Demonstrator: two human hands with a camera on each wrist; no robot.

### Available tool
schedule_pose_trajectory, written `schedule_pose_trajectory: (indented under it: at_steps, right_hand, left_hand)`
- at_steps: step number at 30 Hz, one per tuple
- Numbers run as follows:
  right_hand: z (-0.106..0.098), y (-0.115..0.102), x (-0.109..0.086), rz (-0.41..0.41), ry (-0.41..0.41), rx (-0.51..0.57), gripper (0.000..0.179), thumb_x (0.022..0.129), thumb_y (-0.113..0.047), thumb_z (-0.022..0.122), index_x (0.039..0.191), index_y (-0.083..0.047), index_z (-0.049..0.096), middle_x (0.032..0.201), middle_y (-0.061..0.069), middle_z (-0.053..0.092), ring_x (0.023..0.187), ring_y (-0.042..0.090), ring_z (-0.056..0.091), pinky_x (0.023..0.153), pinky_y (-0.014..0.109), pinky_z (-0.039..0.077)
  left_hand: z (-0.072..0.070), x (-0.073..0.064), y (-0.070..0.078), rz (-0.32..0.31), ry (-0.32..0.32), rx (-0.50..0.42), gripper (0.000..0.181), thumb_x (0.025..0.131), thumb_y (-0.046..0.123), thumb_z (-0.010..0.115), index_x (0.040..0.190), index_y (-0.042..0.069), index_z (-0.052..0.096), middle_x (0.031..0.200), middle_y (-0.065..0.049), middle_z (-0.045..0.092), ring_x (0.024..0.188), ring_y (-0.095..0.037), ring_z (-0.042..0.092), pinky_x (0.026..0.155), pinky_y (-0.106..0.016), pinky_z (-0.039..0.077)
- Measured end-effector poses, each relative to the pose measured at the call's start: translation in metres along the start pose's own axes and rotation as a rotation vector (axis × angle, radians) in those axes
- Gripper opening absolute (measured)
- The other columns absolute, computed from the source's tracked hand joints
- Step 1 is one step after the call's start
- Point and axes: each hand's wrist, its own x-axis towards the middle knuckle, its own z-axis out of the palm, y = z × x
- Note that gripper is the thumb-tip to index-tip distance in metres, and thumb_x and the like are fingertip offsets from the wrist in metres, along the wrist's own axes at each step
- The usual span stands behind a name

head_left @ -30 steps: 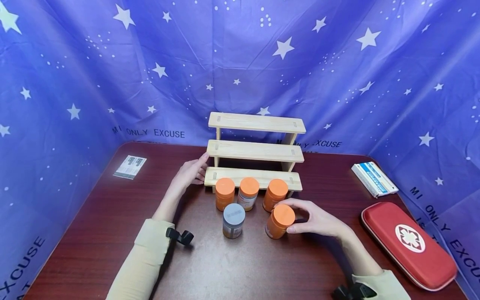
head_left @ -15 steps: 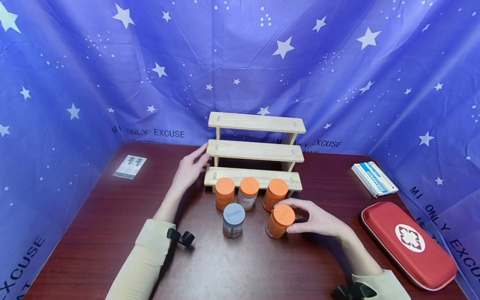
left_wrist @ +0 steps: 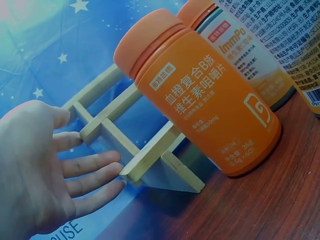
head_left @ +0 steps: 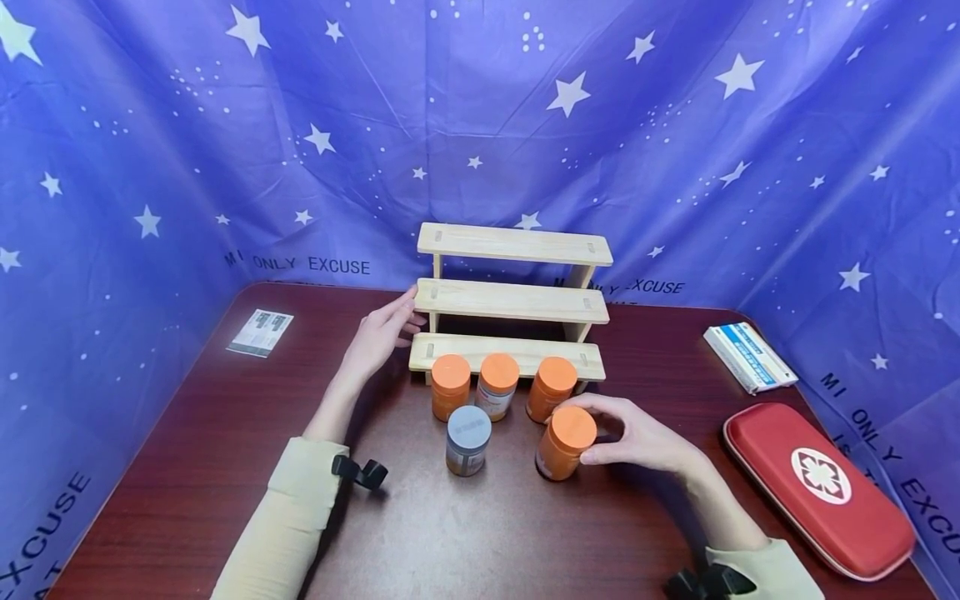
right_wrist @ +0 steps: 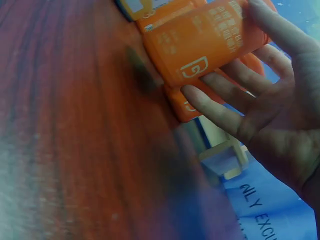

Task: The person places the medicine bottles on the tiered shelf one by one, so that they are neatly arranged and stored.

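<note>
My right hand [head_left: 630, 433] grips an orange supplement bottle [head_left: 562, 450] by its side, thumb in front and fingers behind; a dark shadow lies under it in the right wrist view. My left hand [head_left: 375, 337] has its fingers fairly straight at the left end of a three-tier wooden shelf [head_left: 510, 300], fingertips right at the middle and lower boards. Before the shelf stand an orange bottle [left_wrist: 205, 100], a white-labelled bottle with an orange lid [head_left: 497, 387] and another orange bottle [head_left: 551, 390]. A grey-lidded bottle [head_left: 467, 442] stands nearer to me.
A red zip case [head_left: 817, 492] with a white emblem lies at the right table edge, a blue-and-white box [head_left: 750, 358] behind it. A printed card [head_left: 260, 333] lies at the far left. Starry blue cloth [head_left: 480, 108] surrounds the brown table [head_left: 465, 542].
My right hand and its orange bottle have shifted slightly right. My left hand first moved up along the shelf end, its fingers spreading, and has stayed there. The other bottles stand as before.
</note>
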Motion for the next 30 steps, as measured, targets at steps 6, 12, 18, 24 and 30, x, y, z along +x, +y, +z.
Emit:
schedule_pose_trajectory:
  at_steps: [6, 12, 18, 24, 30]
  right_hand:
    - [-0.012, -0.012, -0.004, -0.053, 0.105, -0.096, 0.058, 0.084, -0.002, 0.081, 0.137, -0.016, 0.062, 0.128, -0.009, 0.070, 0.118, 0.002, 0.063, 0.100, 0.015, 0.052]
    - [-0.023, -0.025, -0.007, -0.102, 0.162, -0.069, 0.059, 0.080, 0.009, 0.077, 0.135, -0.007, 0.061, 0.125, -0.011, 0.070, 0.109, 0.004, 0.067, 0.094, 0.016, 0.056]
    - [-0.033, -0.044, -0.006, -0.114, 0.211, -0.027, 0.060, 0.078, 0.016, 0.074, 0.135, 0.004, 0.057, 0.124, -0.013, 0.070, 0.109, 0.003, 0.067, 0.089, 0.018, 0.060]
    - [-0.047, -0.068, 0.004, -0.129, 0.348, 0.018, 0.057, 0.080, 0.016, 0.068, 0.134, 0.000, 0.059, 0.117, -0.009, 0.073, 0.104, 0.005, 0.068, 0.083, 0.018, 0.061]
    - [-0.061, -0.091, 0.027, -0.160, 0.484, 0.033, 0.054, 0.082, 0.013, 0.066, 0.132, -0.008, 0.065, 0.113, -0.004, 0.072, 0.098, 0.008, 0.068, 0.083, 0.017, 0.058]
  left_hand:
    - [-0.001, 0.000, 0.000, 0.001, -0.006, 0.006, 0.051, 0.112, 0.044, 0.036, 0.161, 0.028, 0.036, 0.125, -0.027, 0.070, 0.115, -0.036, 0.070, 0.097, -0.050, 0.063]
    - [0.003, 0.001, -0.003, 0.041, 0.064, 0.033, 0.048, 0.110, 0.037, 0.047, 0.157, 0.027, 0.044, 0.114, -0.026, 0.075, 0.104, -0.034, 0.074, 0.089, -0.045, 0.066]
    - [0.006, 0.001, -0.004, 0.065, 0.114, 0.023, 0.044, 0.109, 0.033, 0.053, 0.152, 0.030, 0.050, 0.107, -0.023, 0.077, 0.098, -0.033, 0.076, 0.086, -0.045, 0.067]
    - [0.007, -0.001, 0.000, 0.039, 0.123, 0.023, 0.044, 0.108, 0.038, 0.052, 0.152, 0.034, 0.049, 0.109, -0.021, 0.077, 0.101, -0.032, 0.075, 0.085, -0.045, 0.067]
    - [0.007, -0.002, 0.000, 0.035, 0.114, 0.021, 0.044, 0.109, 0.039, 0.051, 0.153, 0.035, 0.048, 0.111, -0.022, 0.077, 0.103, -0.033, 0.075, 0.085, -0.046, 0.067]
